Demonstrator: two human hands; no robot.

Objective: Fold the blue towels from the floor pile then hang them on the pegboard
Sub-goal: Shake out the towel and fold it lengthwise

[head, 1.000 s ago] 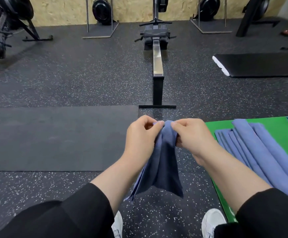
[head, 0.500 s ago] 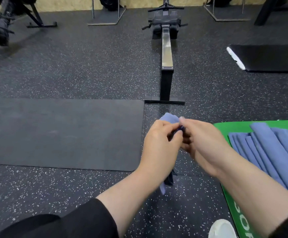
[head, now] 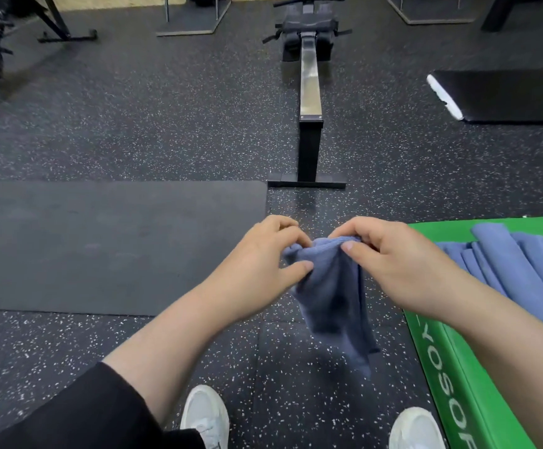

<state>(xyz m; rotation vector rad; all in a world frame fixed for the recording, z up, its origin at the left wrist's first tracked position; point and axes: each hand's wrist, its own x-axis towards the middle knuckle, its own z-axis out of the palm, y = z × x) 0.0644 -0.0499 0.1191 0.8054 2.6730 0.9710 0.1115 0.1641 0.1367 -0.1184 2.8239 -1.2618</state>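
Our left hand (head: 263,260) pinches the top edge of a blue towel (head: 331,293) between thumb and curled fingers, and our right hand (head: 390,264) grips the same edge just beside it, at about three o'clock from the left. Half a second ago both hands were pressed together over a bunched wad of cloth; now they have drawn a little apart, and the towel hangs open below them towards six o'clock, above the speckled floor (head: 134,124) and clear of it. We judge that we are finding the corners again to start or square a fold, so this towel is early in its folding and nowhere near hanging.

Nothing here is a true container. The nearest thing to one is the green mat (head: 438,351) at four o'clock, which bears a row of long folded blue towels (head: 506,267) lying side by side. The pegboard is not in view. A rowing machine (head: 309,92) stands at twelve o'clock, a dark mat (head: 101,241) at nine.
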